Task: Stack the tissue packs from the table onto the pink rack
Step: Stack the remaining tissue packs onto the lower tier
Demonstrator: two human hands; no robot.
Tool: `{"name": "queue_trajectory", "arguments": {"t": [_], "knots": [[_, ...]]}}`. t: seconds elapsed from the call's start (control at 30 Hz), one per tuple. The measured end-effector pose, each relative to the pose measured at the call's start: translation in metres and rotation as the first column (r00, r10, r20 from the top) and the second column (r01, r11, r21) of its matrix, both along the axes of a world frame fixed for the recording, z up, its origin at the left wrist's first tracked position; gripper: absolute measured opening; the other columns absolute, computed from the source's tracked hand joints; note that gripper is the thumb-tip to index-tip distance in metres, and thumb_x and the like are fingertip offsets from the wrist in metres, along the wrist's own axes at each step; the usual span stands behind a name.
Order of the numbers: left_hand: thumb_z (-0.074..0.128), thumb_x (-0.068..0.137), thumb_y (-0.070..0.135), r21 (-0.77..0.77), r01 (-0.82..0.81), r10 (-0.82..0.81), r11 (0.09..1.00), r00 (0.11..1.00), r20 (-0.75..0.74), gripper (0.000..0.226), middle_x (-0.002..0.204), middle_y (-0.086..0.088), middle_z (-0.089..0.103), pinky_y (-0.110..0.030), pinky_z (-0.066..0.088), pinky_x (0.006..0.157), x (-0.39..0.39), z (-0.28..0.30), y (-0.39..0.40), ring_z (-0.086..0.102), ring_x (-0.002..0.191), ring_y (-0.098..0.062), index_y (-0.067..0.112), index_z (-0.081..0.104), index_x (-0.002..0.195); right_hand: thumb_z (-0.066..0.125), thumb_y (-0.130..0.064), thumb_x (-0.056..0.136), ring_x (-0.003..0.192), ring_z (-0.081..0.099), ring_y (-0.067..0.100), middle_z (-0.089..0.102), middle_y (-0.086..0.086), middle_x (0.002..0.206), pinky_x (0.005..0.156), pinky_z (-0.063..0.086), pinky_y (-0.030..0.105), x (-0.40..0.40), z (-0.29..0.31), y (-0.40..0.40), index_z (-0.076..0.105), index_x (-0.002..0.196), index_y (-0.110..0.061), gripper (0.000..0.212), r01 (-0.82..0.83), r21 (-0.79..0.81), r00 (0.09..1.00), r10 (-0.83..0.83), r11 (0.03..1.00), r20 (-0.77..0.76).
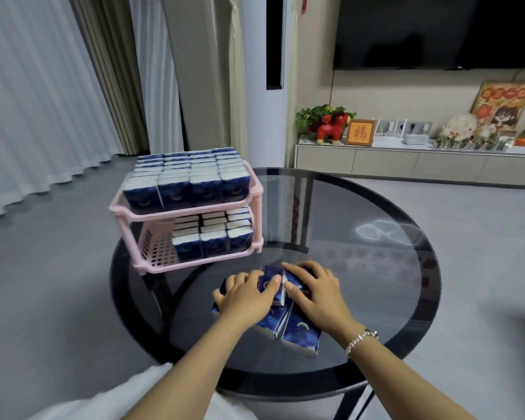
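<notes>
A two-tier pink rack (134, 207) stands on the left of a round glass table (361, 237). Its top tier is packed with upright dark-blue tissue packs (188, 183). The lower tier holds more packs (215, 234) on its right side, while its left side shows bare pink grid. In front of the rack lies a loose heap of several tissue packs (297, 328) on the glass. My left hand (246, 295) grips packs at the heap's left. My right hand (315, 292) curls over packs at its right. Both hands hide much of the heap.
The table has a black rim (431, 301) and dark legs seen through the glass. A TV cabinet (406, 162) with ornaments runs along the far wall. Curtains (43, 116) hang at the left, over grey floor.
</notes>
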State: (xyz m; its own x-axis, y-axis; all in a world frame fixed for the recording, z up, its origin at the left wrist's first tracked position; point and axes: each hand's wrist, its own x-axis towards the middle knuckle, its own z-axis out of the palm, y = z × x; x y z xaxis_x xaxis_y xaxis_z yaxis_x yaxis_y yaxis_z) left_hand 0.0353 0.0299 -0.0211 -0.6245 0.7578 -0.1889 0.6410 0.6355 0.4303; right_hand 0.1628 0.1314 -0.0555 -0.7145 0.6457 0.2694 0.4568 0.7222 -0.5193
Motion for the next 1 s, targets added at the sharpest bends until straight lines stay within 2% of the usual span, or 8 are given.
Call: {"name": "queue_trajectory", "arguments": {"t": [0.13, 0.3, 0.43, 0.57, 0.67, 0.73, 0.93, 1.0], "knots": [[0.022, 0.096, 0.057, 0.023, 0.033, -0.035, 0.999, 0.994, 0.108, 0.052, 0.152, 0.006, 0.028, -0.044, 0.008, 0.115, -0.012, 0.005, -0.013, 0.016, 0.143, -0.016, 0.035, 0.031, 0.142, 0.022, -0.06, 0.089, 0.124, 0.038, 0.015, 0.038, -0.008, 0.14, 0.106, 0.025, 0.029, -0.007, 0.004, -0.007, 0.031, 0.144, -0.032, 0.062, -0.011, -0.07, 1.0, 0.01, 0.997, -0.014], [0.036, 0.094, 0.057, 0.046, 0.115, -0.121, 0.992, 0.98, 0.157, 0.066, 0.16, 0.003, 0.005, -0.039, 0.006, 0.119, -0.027, 0.003, -0.027, 0.004, 0.147, -0.021, 0.021, 0.024, 0.148, 0.045, -0.044, 0.095, 0.142, 0.019, 0.015, 0.008, -0.007, 0.155, 0.114, 0.024, 0.034, -0.006, 0.014, -0.003, 0.014, 0.15, -0.019, 0.068, 0.026, -0.377, 1.0, -0.03, 0.926, -0.005], [0.052, 0.084, 0.062, 0.12, 0.109, -0.116, 0.987, 0.992, 0.054, 0.051, 0.147, 0.004, 0.025, -0.035, 0.015, 0.112, -0.03, 0.004, -0.03, 0.02, 0.138, -0.019, 0.026, 0.049, 0.12, 0.059, -0.058, 0.081, 0.126, 0.038, 0.026, 0.041, 0.006, 0.13, 0.106, 0.037, 0.044, -0.002, 0.025, 0.004, 0.037, 0.132, -0.034, 0.061, 0.158, -0.409, 0.987, -0.137, 0.899, 0.081], [0.071, 0.073, 0.053, 0.359, 0.01, -0.048, 0.933, 0.994, 0.098, 0.039, 0.107, 0.009, 0.051, -0.033, 0.033, 0.098, -0.033, 0.007, -0.029, 0.047, 0.105, -0.014, 0.027, 0.053, 0.096, 0.07, -0.046, 0.077, 0.113, 0.041, 0.019, 0.046, -0.01, 0.103, 0.101, 0.04, 0.039, -0.003, 0.031, 0.005, 0.048, 0.111, -0.041, 0.041, 0.113, -0.371, 0.992, -0.124, 0.922, -0.006], [0.076, 0.077, 0.036, 0.505, -0.178, -0.06, 0.844, 0.906, 0.42, 0.031, 0.085, 0.001, 0.06, -0.03, 0.046, 0.073, -0.036, 0.012, -0.034, 0.057, 0.079, -0.017, 0.02, 0.052, 0.088, 0.075, -0.04, 0.074, 0.094, 0.058, 0.018, 0.058, 0.001, 0.101, 0.079, 0.054, 0.032, -0.007, 0.033, 0.002, 0.056, 0.094, -0.036, 0.028, 0.073, -0.505, 0.967, -0.186, 0.86, -0.176], [0.072, 0.08, 0.035, 0.53, -0.303, -0.043, 0.792, 0.838, 0.544, 0.025, 0.09, -0.001, 0.063, -0.029, 0.047, 0.073, -0.04, 0.014, -0.041, 0.06, 0.081, -0.019, 0.021, 0.054, 0.091, 0.073, -0.026, 0.08, 0.076, 0.063, 0.013, 0.065, 0.004, 0.093, 0.065, 0.052, 0.024, -0.009, 0.039, -0.005, 0.057, 0.092, -0.024, 0.02, 0.017, -0.574, 0.931, -0.223, 0.818, -0.289], [0.058, 0.093, 0.014, 0.503, -0.516, -0.099, 0.693, 0.624, 0.775, 0.022, 0.094, -0.004, 0.068, -0.021, 0.049, 0.047, -0.059, 0.016, -0.074, 0.061, 0.072, -0.017, 0.012, 0.062, 0.114, 0.066, -0.022, 0.086, 0.084, 0.067, 0.021, 0.071, 0.005, 0.091, 0.086, 0.054, 0.04, -0.024, 0.051, -0.029, 0.061, 0.098, -0.016, 0.015, -0.11, -0.705, 0.865, -0.282, 0.701, -0.415], [0.058, 0.092, 0.007, 0.47, -0.56, -0.112, 0.682, 0.555, 0.824, 0.022, 0.099, -0.009, 0.067, -0.022, 0.055, 0.05, -0.061, 0.016, -0.082, 0.064, 0.075, -0.021, 0.01, 0.06, 0.113, 0.066, -0.023, 0.085, 0.087, 0.067, 0.018, 0.071, 0.004, 0.098, 0.088, 0.053, 0.037, -0.032, 0.051, -0.04, 0.062, 0.103, -0.021, 0.018, -0.117, -0.717, 0.867, -0.282, 0.687, -0.411]]}}
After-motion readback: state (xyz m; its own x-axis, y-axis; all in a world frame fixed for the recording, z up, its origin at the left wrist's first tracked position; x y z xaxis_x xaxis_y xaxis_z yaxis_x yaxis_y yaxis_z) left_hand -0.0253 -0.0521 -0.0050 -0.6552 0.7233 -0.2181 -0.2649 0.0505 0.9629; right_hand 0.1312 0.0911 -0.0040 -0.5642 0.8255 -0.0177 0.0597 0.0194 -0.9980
